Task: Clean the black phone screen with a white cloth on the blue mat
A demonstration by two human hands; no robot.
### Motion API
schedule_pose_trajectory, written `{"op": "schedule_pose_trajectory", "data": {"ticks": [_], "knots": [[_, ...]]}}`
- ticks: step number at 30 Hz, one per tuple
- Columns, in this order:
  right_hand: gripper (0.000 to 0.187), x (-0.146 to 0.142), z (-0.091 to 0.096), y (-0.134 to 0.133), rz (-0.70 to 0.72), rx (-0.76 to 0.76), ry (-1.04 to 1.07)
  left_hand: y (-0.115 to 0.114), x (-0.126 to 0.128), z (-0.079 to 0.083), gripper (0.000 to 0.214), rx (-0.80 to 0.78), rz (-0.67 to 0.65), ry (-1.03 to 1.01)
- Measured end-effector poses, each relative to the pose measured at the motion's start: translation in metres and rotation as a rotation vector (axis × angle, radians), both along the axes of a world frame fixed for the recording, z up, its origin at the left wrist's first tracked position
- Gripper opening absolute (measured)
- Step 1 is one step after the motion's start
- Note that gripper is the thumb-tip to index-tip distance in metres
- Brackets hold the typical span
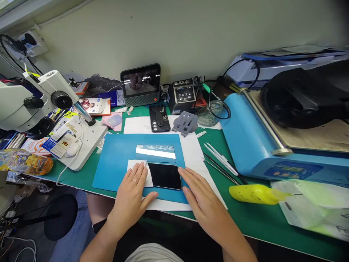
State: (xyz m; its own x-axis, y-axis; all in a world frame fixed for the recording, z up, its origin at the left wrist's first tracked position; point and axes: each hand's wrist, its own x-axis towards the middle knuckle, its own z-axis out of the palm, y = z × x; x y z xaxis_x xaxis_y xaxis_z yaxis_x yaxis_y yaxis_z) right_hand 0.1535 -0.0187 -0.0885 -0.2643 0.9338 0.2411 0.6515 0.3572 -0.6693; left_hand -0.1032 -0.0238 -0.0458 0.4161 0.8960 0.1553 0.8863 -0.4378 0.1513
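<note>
My left hand (133, 191), with a ring on one finger, lies with its fingers stretched out flat over a white wipe (148, 178). The wipe covers the left end of a phone (166, 176) with a dark screen. At the phone's right end, my right hand (197, 187) rests with straight fingers, the fingertips touching or very close to the phone's edge. A clear screen protector (156, 153) lies just behind the phone. Both are on a blue mat (117, 149).
Left stands a microscope (57, 98). Behind the mat are a black phone case (159, 118), a smart display (141, 85) and a soldering station (182, 96). To the right lie tweezers (220, 158), a yellow bottle (253, 194) and a blue machine (245, 134).
</note>
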Motion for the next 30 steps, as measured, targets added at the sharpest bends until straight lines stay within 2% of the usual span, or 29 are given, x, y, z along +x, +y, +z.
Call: {"op": "schedule_pose_trajectory", "data": {"ticks": [7, 14, 17, 21, 25, 30], "knots": [[0.058, -0.001, 0.001, 0.000, 0.004, -0.003, 0.009, 0.004, 0.018, -0.006, 0.083, 0.019, -0.013, 0.041], [0.057, 0.000, -0.004, 0.001, -0.005, 0.018, 0.016, 0.007, 0.056, -0.012, 0.091, 0.015, -0.116, 0.075], [0.057, 0.002, -0.006, 0.002, -0.014, 0.002, 0.022, 0.011, 0.067, -0.014, 0.088, 0.030, -0.159, 0.063], [0.057, 0.002, -0.009, 0.001, -0.026, -0.002, 0.040, 0.014, 0.072, -0.011, 0.081, 0.001, -0.198, 0.018], [0.057, 0.002, -0.009, 0.002, -0.025, 0.019, 0.049, 0.018, 0.074, -0.005, 0.074, -0.104, -0.242, -0.051], [0.053, 0.002, -0.006, 0.001, -0.037, -0.007, 0.050, 0.014, 0.074, -0.005, 0.071, -0.158, -0.233, -0.079]]}}
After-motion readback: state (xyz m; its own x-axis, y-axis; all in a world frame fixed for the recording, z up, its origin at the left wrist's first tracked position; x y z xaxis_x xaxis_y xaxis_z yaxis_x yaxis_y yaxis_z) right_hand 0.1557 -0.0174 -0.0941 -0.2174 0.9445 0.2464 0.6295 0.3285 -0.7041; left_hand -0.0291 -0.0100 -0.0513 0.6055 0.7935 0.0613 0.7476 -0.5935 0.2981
